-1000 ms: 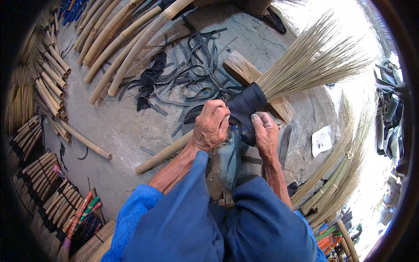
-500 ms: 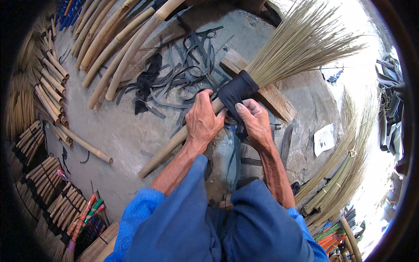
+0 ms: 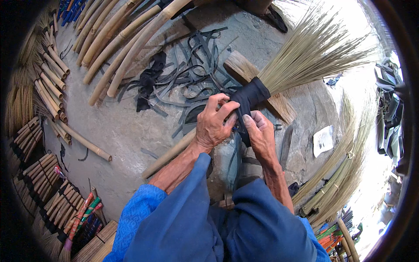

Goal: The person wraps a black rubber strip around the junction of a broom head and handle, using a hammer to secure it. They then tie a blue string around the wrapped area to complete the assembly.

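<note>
A broom with pale straw bristles (image 3: pixel 316 54) lies slantwise in front of me, its bamboo handle (image 3: pixel 168 155) running down to the left. A black strip (image 3: pixel 252 94), of rubber or cloth, is wound around the neck where bristles meet handle. My left hand (image 3: pixel 214 124) is closed at the neck just below the winding, fingertips at the strip's edge. Between the thumb and fingers of my right hand (image 3: pixel 261 131) the strip's loose end is pinched, hanging down from the winding. The palm of my left hand hides part of the handle.
Under the broom head sits a wooden block (image 3: pixel 279 107). Black strip scraps (image 3: pixel 192 65) are strewn beyond my hands. Bamboo poles (image 3: pixel 131 48) and bundled handles (image 3: pixel 50 89) line the left. A knife-like blade (image 3: pixel 286 146), white paper (image 3: pixel 323 140) and straw bundles (image 3: pixel 336 174) are at right.
The broom has shifted slightly right and toward me. My left hand has slid up to the winding, its fingers now lifted onto the strip's edge; my right hand still pinches the loose end.
</note>
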### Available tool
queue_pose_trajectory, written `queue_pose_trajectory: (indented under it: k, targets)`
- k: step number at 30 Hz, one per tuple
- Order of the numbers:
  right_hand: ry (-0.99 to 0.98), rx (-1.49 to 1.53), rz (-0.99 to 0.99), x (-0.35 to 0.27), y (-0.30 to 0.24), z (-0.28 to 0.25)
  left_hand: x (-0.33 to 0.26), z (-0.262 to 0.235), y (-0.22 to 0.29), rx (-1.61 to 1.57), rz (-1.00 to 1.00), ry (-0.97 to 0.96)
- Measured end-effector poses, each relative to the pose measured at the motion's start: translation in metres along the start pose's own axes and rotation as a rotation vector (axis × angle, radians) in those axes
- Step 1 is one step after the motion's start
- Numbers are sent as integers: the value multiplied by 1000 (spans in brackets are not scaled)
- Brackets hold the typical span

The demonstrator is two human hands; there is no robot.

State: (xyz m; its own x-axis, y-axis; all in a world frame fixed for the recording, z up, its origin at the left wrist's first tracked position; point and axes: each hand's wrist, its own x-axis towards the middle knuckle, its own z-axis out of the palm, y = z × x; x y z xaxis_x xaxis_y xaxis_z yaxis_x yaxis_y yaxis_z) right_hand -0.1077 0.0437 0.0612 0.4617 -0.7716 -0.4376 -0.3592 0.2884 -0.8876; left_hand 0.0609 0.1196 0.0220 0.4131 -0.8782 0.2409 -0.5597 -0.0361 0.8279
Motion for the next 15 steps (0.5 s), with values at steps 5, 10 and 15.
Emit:
queue_pose_trajectory:
  k: [5, 10, 15]
  targets:
    - [7, 291, 74, 3, -6, -5, -3, 0, 1, -6, 59, 20]
    - [145, 513, 75, 11, 3, -18, -1, -2, 2, 36, 102, -1]
    - [244, 43, 50, 9, 38, -11, -1, -1, 6, 74, 81, -30]
